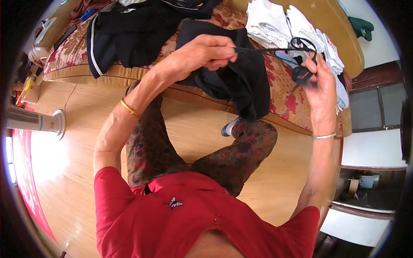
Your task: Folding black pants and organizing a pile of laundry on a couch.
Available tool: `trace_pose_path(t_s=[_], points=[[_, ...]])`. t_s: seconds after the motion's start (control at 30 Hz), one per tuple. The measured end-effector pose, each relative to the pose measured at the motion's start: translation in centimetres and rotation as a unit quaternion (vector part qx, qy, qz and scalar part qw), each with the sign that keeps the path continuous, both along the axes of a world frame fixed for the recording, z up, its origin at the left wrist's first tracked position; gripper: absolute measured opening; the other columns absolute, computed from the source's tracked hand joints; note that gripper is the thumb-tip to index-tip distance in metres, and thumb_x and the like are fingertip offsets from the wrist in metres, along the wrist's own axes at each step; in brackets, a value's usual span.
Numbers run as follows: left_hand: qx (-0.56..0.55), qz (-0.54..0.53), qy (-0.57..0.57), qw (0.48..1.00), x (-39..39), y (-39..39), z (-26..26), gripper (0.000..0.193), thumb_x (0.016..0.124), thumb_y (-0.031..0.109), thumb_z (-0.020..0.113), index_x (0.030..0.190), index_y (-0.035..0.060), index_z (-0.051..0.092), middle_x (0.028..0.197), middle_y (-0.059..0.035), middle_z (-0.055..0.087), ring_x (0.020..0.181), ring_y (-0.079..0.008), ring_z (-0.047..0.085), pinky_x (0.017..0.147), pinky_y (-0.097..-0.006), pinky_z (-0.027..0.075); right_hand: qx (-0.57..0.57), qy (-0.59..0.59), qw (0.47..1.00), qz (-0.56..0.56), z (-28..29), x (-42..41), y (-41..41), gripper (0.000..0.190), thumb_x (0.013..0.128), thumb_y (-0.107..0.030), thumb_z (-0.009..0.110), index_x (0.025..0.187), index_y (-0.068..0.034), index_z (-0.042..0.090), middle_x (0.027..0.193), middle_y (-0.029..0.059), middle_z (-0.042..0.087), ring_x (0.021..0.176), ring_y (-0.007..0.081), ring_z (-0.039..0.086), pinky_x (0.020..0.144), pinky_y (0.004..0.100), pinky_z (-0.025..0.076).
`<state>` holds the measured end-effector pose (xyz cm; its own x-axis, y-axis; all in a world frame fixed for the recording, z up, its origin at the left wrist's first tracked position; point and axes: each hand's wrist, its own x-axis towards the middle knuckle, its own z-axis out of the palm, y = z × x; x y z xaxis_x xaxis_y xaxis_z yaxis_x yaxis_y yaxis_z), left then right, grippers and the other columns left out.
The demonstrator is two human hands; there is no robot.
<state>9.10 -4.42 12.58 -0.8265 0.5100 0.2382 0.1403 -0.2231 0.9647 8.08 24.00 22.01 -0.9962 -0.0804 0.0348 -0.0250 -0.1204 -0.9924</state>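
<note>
A thin black cord (258, 50) is stretched between my two hands, above the front part of a patterned sofa seat (287, 93). My left hand (214, 53) pinches one end of it between thumb and fingers. My right hand (317, 72) grips the other end, where the cord loops and bunches into a dark, blurred tangle. Under my left hand a black garment (248, 84) lies on the seat and hangs over its front edge. Folded white clothes (269, 24) are stacked just beyond my right hand.
More dark clothes (129, 35), one with a white stripe, lie on the sofa's left part. A tower fan (35, 119) lies or stands at the far left on the wood floor. Shelves (364, 187) line the right side, and a green cap (361, 27) hangs at the upper right.
</note>
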Motion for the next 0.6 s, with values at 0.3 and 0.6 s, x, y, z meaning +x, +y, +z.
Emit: trace_pose_path(t_s=[0.3,0.6], points=[[0.043,0.086,-0.097,0.991,1.0,-3.7,-5.6,0.022,0.096,0.024,0.052,0.087,0.0044,0.058,0.066,0.0046,0.046,0.059,-0.0036,0.037,0.055,-0.0184,0.029,-0.105,0.000,0.992,0.071,-1.8,-0.5,2.4,0.012,0.098,-0.018,0.049,0.099,-0.007,0.054,0.072,-0.0027,0.045,0.054,0.0047,0.037,0.047,0.0175,0.030],[0.060,0.148,-0.102,0.982,1.2,-5.1,-6.9,0.018,0.097,0.022,0.052,0.089,0.0063,0.058,0.063,0.0073,0.039,0.055,-0.0034,0.027,0.051,-0.0201,0.023,-0.106,-0.010,0.991,0.077,-2.4,-0.3,3.2,0.014,0.097,-0.021,0.052,0.096,-0.007,0.056,0.069,-0.0029,0.045,0.052,0.0046,0.037,0.045,0.0168,0.031]])
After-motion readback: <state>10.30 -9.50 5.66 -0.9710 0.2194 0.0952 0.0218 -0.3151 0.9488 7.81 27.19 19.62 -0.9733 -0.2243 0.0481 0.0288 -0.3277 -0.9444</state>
